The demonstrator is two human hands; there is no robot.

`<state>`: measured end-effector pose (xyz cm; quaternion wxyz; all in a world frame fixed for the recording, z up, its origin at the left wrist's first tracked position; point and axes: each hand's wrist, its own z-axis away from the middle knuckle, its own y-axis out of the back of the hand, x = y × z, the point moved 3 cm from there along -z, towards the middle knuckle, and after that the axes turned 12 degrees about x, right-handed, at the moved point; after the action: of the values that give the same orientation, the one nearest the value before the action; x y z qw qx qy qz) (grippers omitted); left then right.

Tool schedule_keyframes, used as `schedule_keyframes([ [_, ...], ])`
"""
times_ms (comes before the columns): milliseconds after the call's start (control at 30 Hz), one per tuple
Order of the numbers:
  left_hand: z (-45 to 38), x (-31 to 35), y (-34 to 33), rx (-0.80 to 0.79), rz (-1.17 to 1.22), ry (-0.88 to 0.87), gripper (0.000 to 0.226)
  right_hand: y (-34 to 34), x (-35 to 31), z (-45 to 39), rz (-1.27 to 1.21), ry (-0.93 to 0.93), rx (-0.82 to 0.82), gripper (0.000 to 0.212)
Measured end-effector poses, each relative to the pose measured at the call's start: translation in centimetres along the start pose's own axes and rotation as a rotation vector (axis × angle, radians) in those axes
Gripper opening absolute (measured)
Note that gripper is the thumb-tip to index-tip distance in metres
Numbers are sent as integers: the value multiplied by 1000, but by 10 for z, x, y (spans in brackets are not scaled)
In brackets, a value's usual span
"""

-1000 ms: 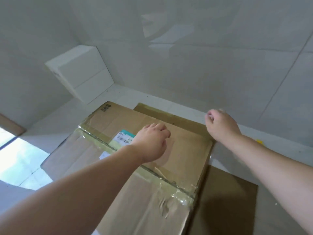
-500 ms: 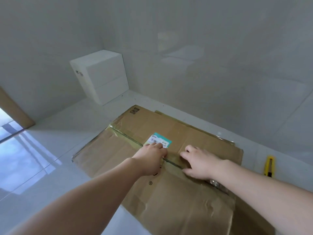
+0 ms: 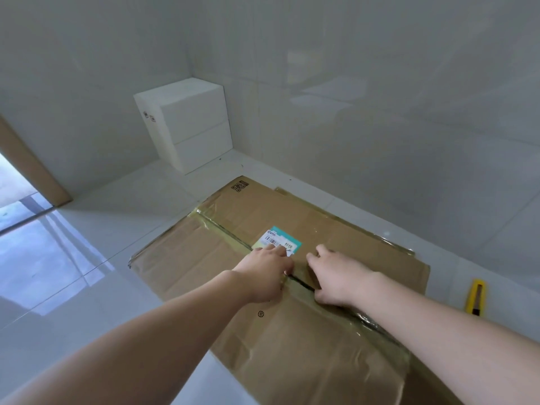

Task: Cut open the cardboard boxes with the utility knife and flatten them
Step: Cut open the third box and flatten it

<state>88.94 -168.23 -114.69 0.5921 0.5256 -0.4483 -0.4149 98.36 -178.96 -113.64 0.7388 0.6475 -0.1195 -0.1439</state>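
The brown cardboard box lies collapsed on the white tiled floor, spread from the centre of the view toward 5 o'clock; a taped seam runs across it from 10 o'clock to 4 o'clock, with a shipping label just beyond the hands. The left hand rests knuckles-up on the near side of the seam, its fingers partly curled with their tips against the card at the label's edge, holding nothing; the right hand lies on the far side, fingers spread flat and pressing down; the two are close together but apart, the seam between them. The yellow utility knife lies on the floor at 3 o'clock, apart from the box and untouched. A white box stands in the corner at 11 o'clock.

The step appears to be pressing the box flat; it is likely done best by leaning weight through the palms and sliding them outward along the seam, creasing any fold that springs back; if the tape holds panels together, fetch the knife and slit it with the blade running away from the pressing hand.
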Motion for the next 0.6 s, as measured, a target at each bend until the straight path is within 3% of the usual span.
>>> schedule_keyframes([
  [267, -12, 6, 4, 65, -46, 15, 23, 11, -26, 6, 131, 141, 62, 47],
  [500, -11, 6, 24, 145, -6, 44, 24, 28, -21, 5, 57, 44, 78, 46],
  [600, -3, 9, 34, 123, 94, 136, 36, 43, -11, 4, 63, 26, 103, 44],
])
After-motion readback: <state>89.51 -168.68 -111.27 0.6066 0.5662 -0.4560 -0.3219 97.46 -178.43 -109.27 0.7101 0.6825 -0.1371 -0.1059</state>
